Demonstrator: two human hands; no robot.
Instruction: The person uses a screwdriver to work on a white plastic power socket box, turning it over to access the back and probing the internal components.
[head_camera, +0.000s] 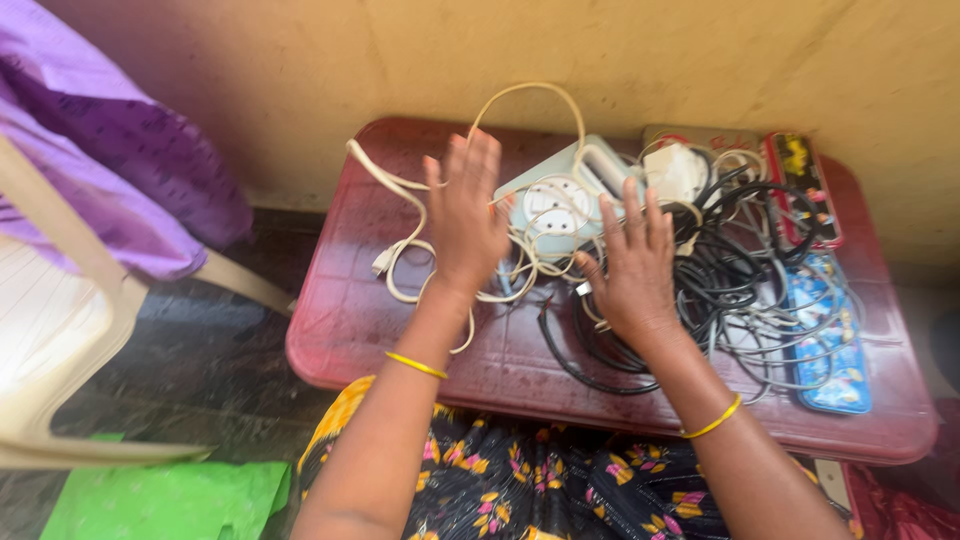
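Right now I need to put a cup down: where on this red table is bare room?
Bare: the table's left end beside the white cord, and the front edge strip. Crowded: the black cables and extension board right of centre.

On my feed I see a cream plastic chair (60, 300) draped with purple cloth (120, 150) at far left, a green bag (170, 500) on the near floor, and a blue case (830, 350) lying right on the red counter (340, 330).
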